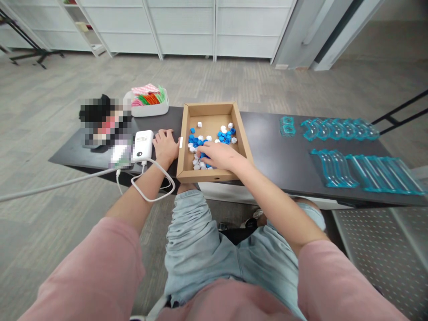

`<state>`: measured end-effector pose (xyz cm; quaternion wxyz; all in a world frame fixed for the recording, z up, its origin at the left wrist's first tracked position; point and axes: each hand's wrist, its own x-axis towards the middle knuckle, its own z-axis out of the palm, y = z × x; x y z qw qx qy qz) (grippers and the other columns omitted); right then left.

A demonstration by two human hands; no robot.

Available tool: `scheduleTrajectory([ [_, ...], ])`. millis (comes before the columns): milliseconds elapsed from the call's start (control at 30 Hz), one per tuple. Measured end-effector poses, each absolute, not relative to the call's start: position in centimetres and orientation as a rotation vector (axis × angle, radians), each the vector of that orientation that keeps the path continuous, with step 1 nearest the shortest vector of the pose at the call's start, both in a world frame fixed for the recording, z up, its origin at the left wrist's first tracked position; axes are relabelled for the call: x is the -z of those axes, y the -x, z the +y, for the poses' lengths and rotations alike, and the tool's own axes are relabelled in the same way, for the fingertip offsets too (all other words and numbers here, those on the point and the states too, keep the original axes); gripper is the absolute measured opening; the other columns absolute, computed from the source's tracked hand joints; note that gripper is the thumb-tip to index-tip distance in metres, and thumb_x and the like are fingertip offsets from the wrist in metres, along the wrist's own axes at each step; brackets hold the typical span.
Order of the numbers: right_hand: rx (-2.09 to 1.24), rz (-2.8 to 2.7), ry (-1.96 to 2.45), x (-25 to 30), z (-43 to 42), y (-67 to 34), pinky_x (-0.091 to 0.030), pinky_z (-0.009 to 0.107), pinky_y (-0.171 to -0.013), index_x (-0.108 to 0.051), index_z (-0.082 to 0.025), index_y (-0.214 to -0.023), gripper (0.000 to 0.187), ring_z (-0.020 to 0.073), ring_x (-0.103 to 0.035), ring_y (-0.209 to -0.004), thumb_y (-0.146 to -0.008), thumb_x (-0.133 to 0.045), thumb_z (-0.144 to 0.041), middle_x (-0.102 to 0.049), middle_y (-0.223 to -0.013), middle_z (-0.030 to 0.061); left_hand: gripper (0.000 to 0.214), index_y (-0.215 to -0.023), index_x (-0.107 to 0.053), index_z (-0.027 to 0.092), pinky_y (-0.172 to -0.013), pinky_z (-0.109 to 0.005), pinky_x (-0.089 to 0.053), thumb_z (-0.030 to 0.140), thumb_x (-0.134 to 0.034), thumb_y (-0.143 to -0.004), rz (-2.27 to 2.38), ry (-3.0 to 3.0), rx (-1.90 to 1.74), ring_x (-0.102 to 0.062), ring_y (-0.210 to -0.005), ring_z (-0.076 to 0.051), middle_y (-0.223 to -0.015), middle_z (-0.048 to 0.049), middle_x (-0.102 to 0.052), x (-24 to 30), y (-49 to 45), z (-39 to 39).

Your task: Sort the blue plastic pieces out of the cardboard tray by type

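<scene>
A shallow cardboard box [242, 133] sits on the dark table [274, 147] in front of me, holding several small blue and white pieces [224, 133]. My right hand [219, 156] reaches into the box's near left part, fingers curled down among the pieces; what they grip is hidden. My left hand [166, 146] rests on the table just outside the box's left wall, fingers bent and together, nothing visibly in them. A white device [143, 145] with a white cable lies right beside that hand.
Clear teal plastic parts [337, 129] lie in rows on the table's right side. A white tub of colourful items [150, 100] stands at the back left. A blurred dark heap [100, 122] fills the left end. A perforated metal surface [381, 249] is at lower right.
</scene>
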<state>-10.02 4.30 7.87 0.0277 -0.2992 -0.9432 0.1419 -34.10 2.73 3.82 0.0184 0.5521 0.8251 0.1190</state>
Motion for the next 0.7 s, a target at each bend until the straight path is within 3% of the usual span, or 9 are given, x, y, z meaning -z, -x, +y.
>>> scheduleTrajectory([
  [200,-0.632,-2.598,0.792,-7.2,4.9,7.4,-0.048,0.036,-0.099,-0.075,-0.022,-0.132,0.024,0.0266,-0.071,-0.113,-0.114,-0.06,-0.02,-0.078,-0.134,0.0109,0.066,-0.169,-0.059,0.007,-0.13,-0.058,-0.04,0.04,-0.047,-0.113,2.566,-1.711,-0.356,-0.051,-0.155,-0.048,-0.168,-0.0317,-0.052,-3.9,34.0,2.8],
  [433,-0.475,-2.48,0.891,-6.9,4.0,6.6,-0.039,0.043,-0.109,-0.075,-0.023,-0.128,0.02,0.03,-0.072,-0.119,-0.12,-0.058,-0.03,-0.084,-0.12,0.0101,0.064,-0.171,-0.057,0.006,-0.132,-0.061,-0.04,0.035,-0.044,-0.115,2.585,-1.708,-0.297,-0.051,-0.156,-0.05,-0.168,-0.0316,-0.052,-4.3,33.8,2.7],
  [700,-0.515,-2.131,0.978,-6.8,4.5,-1.0,-0.049,0.036,-0.088,-0.07,-0.023,-0.131,0.028,0.0227,-0.069,-0.088,-0.113,-0.06,-0.042,-0.078,-0.1,0.0034,0.062,-0.174,-0.052,0.002,-0.133,-0.066,-0.038,0.033,-0.043,-0.121,2.518,-1.704,-0.271,-0.047,-0.159,-0.054,-0.17,-0.0353,-0.045,-4.9,33.9,2.5],
])
